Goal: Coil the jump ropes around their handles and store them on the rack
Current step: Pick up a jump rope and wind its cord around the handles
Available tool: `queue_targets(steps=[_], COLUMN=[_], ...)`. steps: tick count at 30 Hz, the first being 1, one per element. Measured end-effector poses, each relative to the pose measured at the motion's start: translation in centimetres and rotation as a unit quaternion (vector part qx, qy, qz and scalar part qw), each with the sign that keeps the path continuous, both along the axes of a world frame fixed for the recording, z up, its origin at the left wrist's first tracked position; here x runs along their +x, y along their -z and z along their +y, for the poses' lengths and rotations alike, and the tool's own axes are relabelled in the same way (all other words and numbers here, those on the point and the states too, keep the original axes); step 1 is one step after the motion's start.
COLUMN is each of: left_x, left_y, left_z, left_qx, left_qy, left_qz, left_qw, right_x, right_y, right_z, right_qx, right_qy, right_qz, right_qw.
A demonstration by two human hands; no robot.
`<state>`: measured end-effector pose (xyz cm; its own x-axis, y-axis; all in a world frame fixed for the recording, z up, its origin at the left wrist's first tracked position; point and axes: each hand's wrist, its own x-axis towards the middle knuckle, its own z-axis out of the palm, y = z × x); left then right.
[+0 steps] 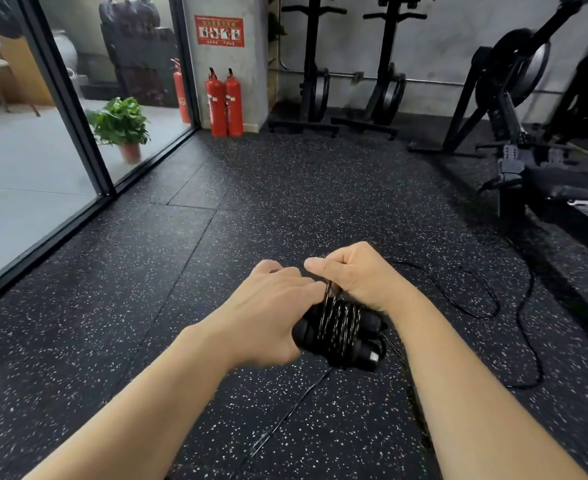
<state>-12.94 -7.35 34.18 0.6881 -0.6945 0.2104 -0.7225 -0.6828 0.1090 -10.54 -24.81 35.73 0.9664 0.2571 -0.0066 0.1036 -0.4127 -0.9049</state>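
I hold a black jump rope bundle (341, 330) low in the middle of the view, its two black handles side by side with several turns of rope wound across them. My left hand (268, 313) grips the handles from the left. My right hand (351, 271) pinches the rope just above the bundle, fingers curled. The loose remainder of the rope (524, 306) trails in loops over the floor to the right. No storage rack for the ropes is recognisable.
Black speckled rubber flooring (285, 188) stretches ahead. Two red fire extinguishers (225, 102) stand at the far wall. Upright black machines (348, 81) line the back, another machine (528, 140) fills the right. A glass wall (43, 150) with a potted plant (121, 126) runs along the left.
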Motion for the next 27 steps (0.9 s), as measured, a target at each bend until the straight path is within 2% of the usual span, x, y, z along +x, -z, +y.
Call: queue_targets(steps=[4, 8, 12, 15, 17, 18, 19, 20, 21, 22, 23, 24, 25, 26, 27], left_x=[-0.2, -0.2, -0.2, -0.3, -0.1, -0.1, -0.1, -0.2, -0.4, -0.4, -0.4, -0.3, 0.0, 0.2, 0.5], left_y=[0.1, 0.1, 0.8, 1.2, 1.3, 1.5, 1.5, 1.4, 1.3, 1.2, 1.1, 1.0, 0.6, 0.3, 0.0], left_z=[0.1, 0.1, 0.1, -0.3, -0.6, -0.7, -0.9, -1.1, -1.3, -1.5, -1.6, -1.7, -1.7, -1.4, -1.1], left_qx=[-0.039, -0.063, -0.099, -0.106, -0.132, -0.156, -0.198, -0.252, -0.311, -0.359, -0.396, -0.424, -0.449, -0.472, -0.49], left_qy=[0.013, -0.014, -0.025, -0.029, -0.045, -0.052, -0.051, -0.04, -0.022, -0.012, -0.012, -0.023, -0.042, -0.069, -0.1], left_qz=[-0.005, 0.003, 0.023, 0.052, 0.085, 0.116, 0.166, 0.229, 0.29, 0.334, 0.36, 0.374, 0.382, 0.386, 0.385], left_qw=[0.999, 0.998, 0.995, 0.993, 0.987, 0.98, 0.965, 0.939, 0.905, 0.871, 0.845, 0.825, 0.806, 0.79, 0.775], right_x=[-0.2, -0.1, 0.6, 0.6, 0.7, 0.9, 0.9, 1.1, 1.2, 1.5, 1.7, 1.1, 1.4, 1.3, 1.5], right_y=[0.1, 0.4, 1.0, 1.4, 1.5, 2.1, 2.9, 3.7, 3.8, 4.0, 4.2, 3.6, 3.2, 3.2, 3.5], right_z=[0.2, -0.2, -0.2, -0.7, -0.8, -0.6, -0.2, -0.4, -0.4, -0.1, 0.2, 0.6, 0.9, 0.1, 0.5], right_qx=[0.055, 0.076, 0.051, 0.137, 0.124, 0.082, 0.026, -0.037, -0.061, -0.036, 0.022, 0.009, 0.109, 0.101, 0.055], right_qy=[0.0, 0.022, 0.056, 0.034, 0.027, 0.031, 0.059, 0.136, 0.194, 0.208, 0.157, 0.102, 0.115, 0.108, 0.088], right_qz=[0.097, 0.128, 0.149, 0.179, 0.192, 0.151, 0.112, 0.044, 0.03, 0.031, 0.032, 0.033, 0.116, 0.151, 0.148], right_qw=[0.994, 0.989, 0.986, 0.974, 0.973, 0.985, 0.992, 0.989, 0.979, 0.977, 0.987, 0.994, 0.98, 0.978, 0.984])
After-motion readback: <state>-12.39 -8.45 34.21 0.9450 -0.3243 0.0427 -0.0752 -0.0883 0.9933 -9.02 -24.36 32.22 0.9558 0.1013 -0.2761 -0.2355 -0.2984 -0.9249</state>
